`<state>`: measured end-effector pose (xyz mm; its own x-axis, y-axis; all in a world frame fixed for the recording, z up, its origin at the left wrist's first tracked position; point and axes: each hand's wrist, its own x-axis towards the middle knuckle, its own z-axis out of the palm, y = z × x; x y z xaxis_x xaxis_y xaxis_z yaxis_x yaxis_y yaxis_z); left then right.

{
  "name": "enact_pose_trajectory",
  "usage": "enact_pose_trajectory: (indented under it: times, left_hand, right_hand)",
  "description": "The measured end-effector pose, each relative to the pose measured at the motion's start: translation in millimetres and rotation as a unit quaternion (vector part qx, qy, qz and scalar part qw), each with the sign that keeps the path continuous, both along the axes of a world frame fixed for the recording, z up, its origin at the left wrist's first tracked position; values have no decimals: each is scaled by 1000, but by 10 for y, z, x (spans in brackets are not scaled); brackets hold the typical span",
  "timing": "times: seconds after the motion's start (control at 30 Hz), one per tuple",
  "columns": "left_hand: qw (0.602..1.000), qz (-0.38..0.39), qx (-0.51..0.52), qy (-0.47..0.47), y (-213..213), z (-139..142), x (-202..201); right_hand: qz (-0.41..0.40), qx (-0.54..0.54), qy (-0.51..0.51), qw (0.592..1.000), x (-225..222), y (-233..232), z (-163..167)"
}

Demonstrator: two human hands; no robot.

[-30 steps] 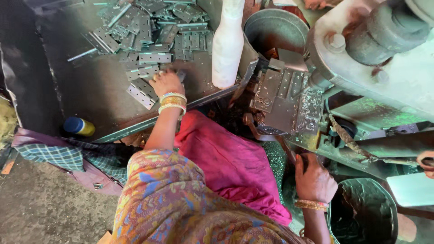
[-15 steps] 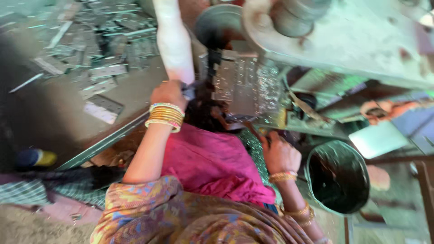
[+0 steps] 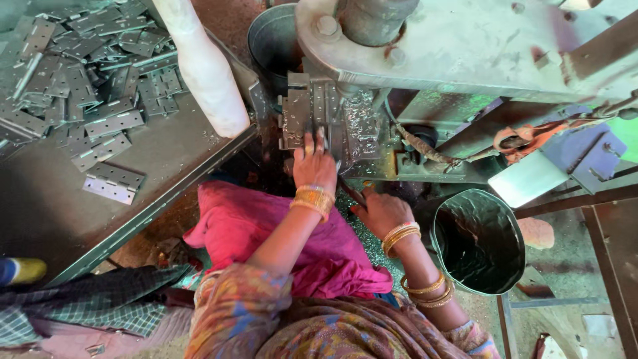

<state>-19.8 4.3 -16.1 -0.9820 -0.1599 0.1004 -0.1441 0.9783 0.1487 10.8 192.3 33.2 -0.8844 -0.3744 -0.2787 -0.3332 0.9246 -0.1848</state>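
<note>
Crowding the press bed point(image 3: 345, 126), both hands, left point(image 3: 314, 166), right point(image 3: 382, 211).

Gritty workshop floor point(image 3: 585, 279) — grey metal bench point(image 3: 60, 226) left, in daylight

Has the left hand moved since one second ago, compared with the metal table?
Yes. The left hand has left the metal table with its pile of hinge plates and moved right, onto the bed of the press machine.
</note>
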Motion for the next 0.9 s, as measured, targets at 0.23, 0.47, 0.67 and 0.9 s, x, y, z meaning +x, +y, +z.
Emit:
enact_pose_trajectory:
  times: [0.23, 0.47, 0.67, 0.9]
  left_hand:
    - [986, 30, -9, 167, -85, -28, -237]
    - [1000, 9, 8, 11, -156, 38, -242]
    - [996, 25, -2, 85, -98, 54, -349]
    - [1000, 13, 11, -18, -232, 85, -404]
  right_hand:
    - [-117, -112, -17, 987, 503, 226, -940]
    - [-90, -64, -47, 993, 124, 305, -884]
    - [-107, -106, -23, 988, 356, 208, -854]
    - [-97, -76, -55, 991, 197, 236, -732]
